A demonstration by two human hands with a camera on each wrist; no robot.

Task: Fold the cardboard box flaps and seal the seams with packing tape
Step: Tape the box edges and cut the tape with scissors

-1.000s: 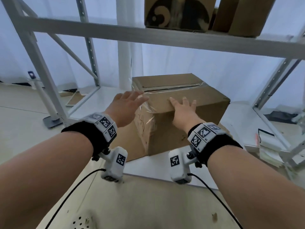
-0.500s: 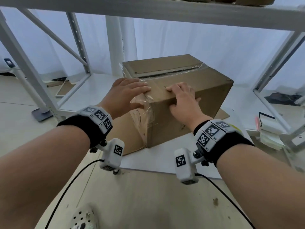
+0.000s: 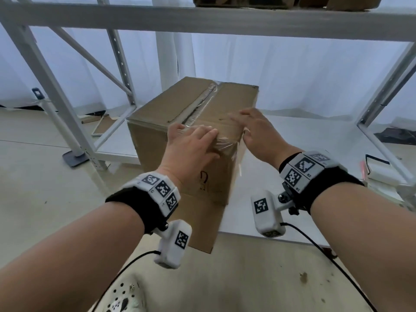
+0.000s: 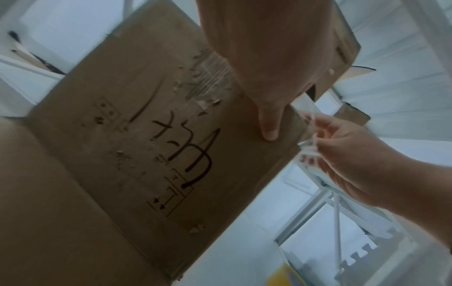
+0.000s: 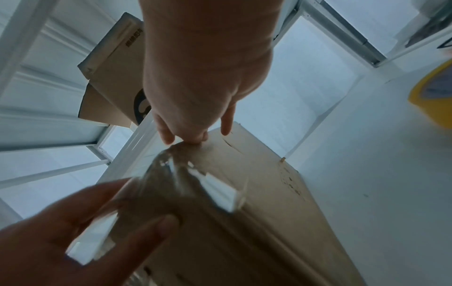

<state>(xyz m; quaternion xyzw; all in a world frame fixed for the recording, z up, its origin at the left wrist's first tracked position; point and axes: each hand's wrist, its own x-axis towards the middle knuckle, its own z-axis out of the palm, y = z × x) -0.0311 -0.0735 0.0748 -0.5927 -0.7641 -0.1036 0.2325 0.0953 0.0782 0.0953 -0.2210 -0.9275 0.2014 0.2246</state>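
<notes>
Head view: both hands (image 3: 191, 145) (image 3: 258, 131) press seemingly flat, straight fingers (image 3: 208, 133) on taped box (image 3: 157, 140)

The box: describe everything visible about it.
The box is brown corrugated cardboard, its top flaps folded shut with clear tape along the centre seam and wrinkled over the near edge. Black handwriting marks one side. It stands on a white shelf. The left hand and right hand press the tape down.
</notes>
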